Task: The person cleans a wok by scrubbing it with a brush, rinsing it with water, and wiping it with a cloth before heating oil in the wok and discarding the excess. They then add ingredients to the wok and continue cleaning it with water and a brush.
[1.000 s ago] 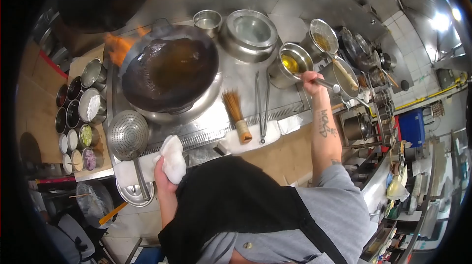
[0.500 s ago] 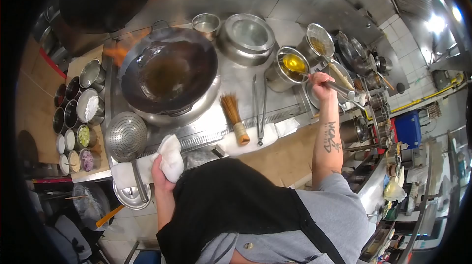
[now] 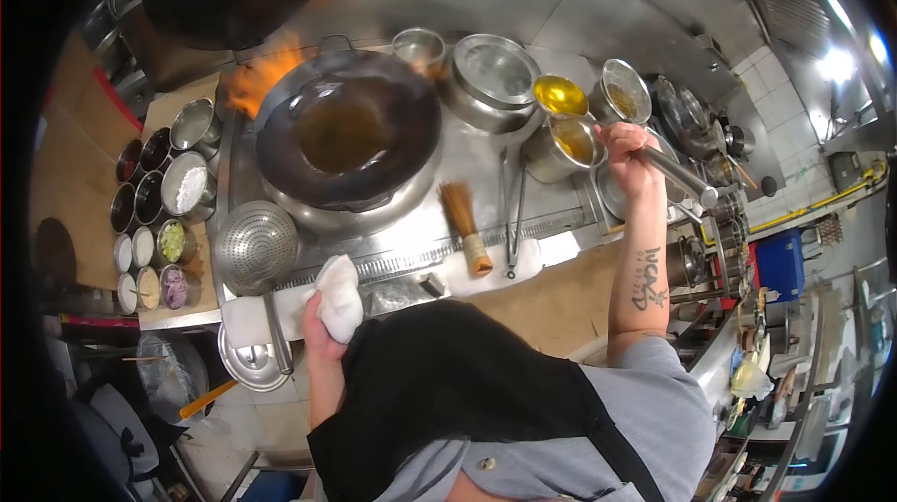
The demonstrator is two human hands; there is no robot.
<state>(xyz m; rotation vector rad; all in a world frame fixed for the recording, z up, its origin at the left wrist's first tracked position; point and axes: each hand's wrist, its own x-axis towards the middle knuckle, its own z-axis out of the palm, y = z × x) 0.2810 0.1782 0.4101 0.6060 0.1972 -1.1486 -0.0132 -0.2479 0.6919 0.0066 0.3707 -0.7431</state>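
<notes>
My right hand (image 3: pixel 628 152) is closed round the handle of a ladle (image 3: pixel 561 95) whose bowl is full of clear yellow oil. The bowl hangs just above a steel pot (image 3: pixel 551 162) with more oil in it. A folded white cloth (image 3: pixel 338 298) is gripped in my left hand (image 3: pixel 322 329), near the stove's front edge. Ahead of that hand a large dark wok (image 3: pixel 411 142) sits over a burner, a little brownish oil in its bottom. Orange flames (image 3: pixel 266 77) rise at its far left side.
A perforated strainer (image 3: pixel 256 245) lies at the front left. A bamboo brush (image 3: pixel 464 226) and tongs (image 3: pixel 515 222) rest near the front edge. Several ingredient containers (image 3: pixel 190 183) stand on the left. A steel pot (image 3: pixel 493 72) and a strainer (image 3: pixel 624 91) stand at the back right.
The ladle has risen out of the oil pot, its bowl now full of oil. My left hand keeps the cloth. Flames beside the wok look larger. The whole view has shifted slightly.
</notes>
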